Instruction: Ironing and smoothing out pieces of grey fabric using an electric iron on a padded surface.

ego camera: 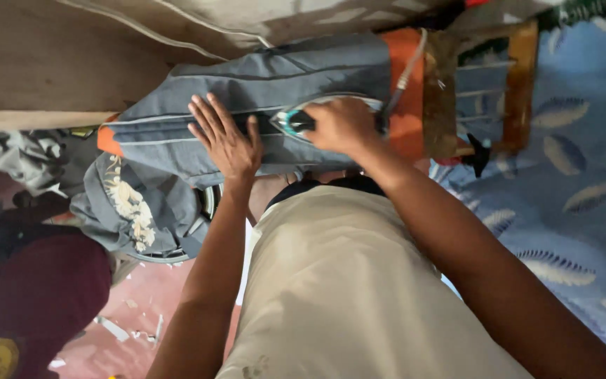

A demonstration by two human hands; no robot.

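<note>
On the orange ironing pad (405,119), the left hand (227,140) lies spread flat on the grey garment (261,84) while the right hand (341,125) wraps its grip around the iron (296,121) just beside it, the embroidered part (131,203) hanging off the pad's left end, seemingly unpressed.

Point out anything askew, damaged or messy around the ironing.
The grey garment is only partly on the orange board; its embroidered end hangs off in a bunch. Pale scraps litter the pink floor. The left hand lies flat on the cloth; the right hand grips the iron.
</note>
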